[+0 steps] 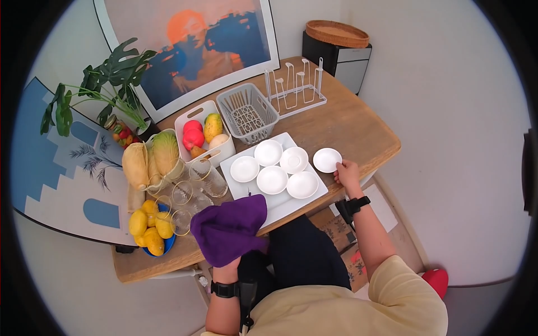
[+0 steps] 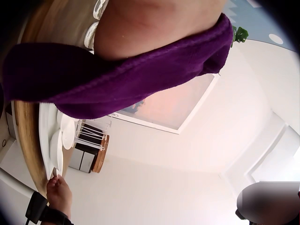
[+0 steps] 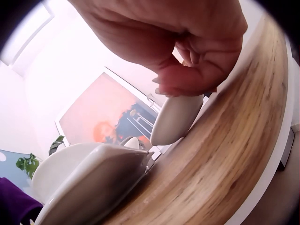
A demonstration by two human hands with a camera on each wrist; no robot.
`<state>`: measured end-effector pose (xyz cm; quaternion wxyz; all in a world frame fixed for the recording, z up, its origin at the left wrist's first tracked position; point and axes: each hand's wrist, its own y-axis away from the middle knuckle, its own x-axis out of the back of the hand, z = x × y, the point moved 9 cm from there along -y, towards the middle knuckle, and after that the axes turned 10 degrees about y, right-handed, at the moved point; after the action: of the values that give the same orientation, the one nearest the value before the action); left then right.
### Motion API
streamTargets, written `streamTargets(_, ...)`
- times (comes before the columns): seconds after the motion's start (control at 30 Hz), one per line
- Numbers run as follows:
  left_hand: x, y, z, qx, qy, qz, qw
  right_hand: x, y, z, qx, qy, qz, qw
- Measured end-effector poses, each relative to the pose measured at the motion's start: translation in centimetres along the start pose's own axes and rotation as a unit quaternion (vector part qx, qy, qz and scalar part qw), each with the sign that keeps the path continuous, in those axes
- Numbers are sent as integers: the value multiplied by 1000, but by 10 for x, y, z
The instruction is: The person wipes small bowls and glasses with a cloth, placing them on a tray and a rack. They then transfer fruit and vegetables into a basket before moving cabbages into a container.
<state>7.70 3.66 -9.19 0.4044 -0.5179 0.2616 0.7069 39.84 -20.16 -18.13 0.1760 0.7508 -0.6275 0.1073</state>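
At the right of the head view, my right hand (image 1: 348, 172) pinches the rim of a small white saucer (image 1: 326, 160). The right wrist view shows thumb and fingertips at the edge of this saucer (image 3: 176, 121), which is tilted close over the wood. Just left of it, a white square tray (image 1: 273, 211) bears several more white saucers (image 1: 272, 180). A purple cloth (image 1: 230, 228) drapes over my left hand (image 2: 154, 28), above the tray's near left corner. The cloth hides the left fingers, so I cannot tell how they lie.
Several clear glasses (image 1: 182, 192) stand left of the tray, near lemons in a blue bowl (image 1: 169, 246). Behind are a white fruit basket (image 1: 223, 152), a grey basket (image 1: 263, 132) and a white rack (image 1: 302, 110). The wooden table's (image 1: 358, 131) edge curves at right.
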Motion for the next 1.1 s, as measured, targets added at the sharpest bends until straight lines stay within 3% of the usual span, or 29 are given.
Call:
streamTargets(0.13, 7, -1, 8, -43, -132, 7, 990, -5, 0, 1, -6, 12, -11, 1000)
streamTargets(0.23, 8, -1, 5, -28, -83, 27, 996, -5, 5, -3, 4, 8, -10, 1000)
streamTargets(0.27, 9, -2, 6, -30, -82, 28, 996, 8, 9, -23, 81, 175, 82, 978)
streamTargets(0.3, 8, -3, 3, -11, -31, 17, 999, 13, 19, -45, 154, 334, 171, 914)
streamTargets(0.33, 6, -5, 0, 7, 21, 4, 1000, 12, 24, -48, 158, 333, 170, 914)
streamTargets(0.4, 9, -6, -1, 1, -12, -7, 1000, 6, 91, -133, 251, 284, 143, 914)
streamTargets(0.43, 9, -4, -2, 0, -47, -17, 999, -18, 108, -145, 280, 276, 55, 918)
streamTargets(0.47, 10, -3, -3, 1, -49, -15, 999, -49, 128, -152, 341, 291, -34, 893)
streamTargets(0.5, 9, -3, -1, -24, -128, -20, 991, -81, 147, -150, 457, 267, -80, 845)
streamTargets(0.53, 6, -4, 1, -50, -206, -26, 977, -101, 161, -151, 461, 338, -103, 814)
streamTargets(0.57, 6, -4, 1, -52, -207, -27, 977, -117, 169, -153, 458, 388, -126, 790)
streamTargets(0.63, 12, -3, 1, -36, -102, -4, 994, -135, 170, -151, 455, 434, -94, 772)
streamTargets(0.77, 9, 3, 2, -33, -68, 27, 997, -152, 160, -143, 455, 458, -73, 760)
streamTargets(0.83, 1, 3, 9, -79, -202, 1, 976, -153, 157, -139, 458, 459, -72, 758)
streamTargets(0.87, 0, 3, 9, -80, -201, 1, 976, -153, 156, -138, 459, 460, -72, 757)
streamTargets(0.93, -7, 3, 13, -121, -362, -16, 924, -150, 160, -139, 490, 422, -82, 758)
streamTargets(0.97, -6, 1, 13, -123, -361, -16, 924, -149, 160, -137, 492, 422, -83, 757)
streamTargets(1.03, -13, -1, 12, -159, -455, -53, 875, -140, 169, -144, 517, 347, -99, 776)
streamTargets(1.07, -11, -4, 10, -159, -455, -52, 874, -137, 175, -147, 517, 346, -101, 776)
streamTargets(1.1, -4, -8, 9, -151, -404, -32, 902, -132, 183, -152, 532, 315, -105, 779)
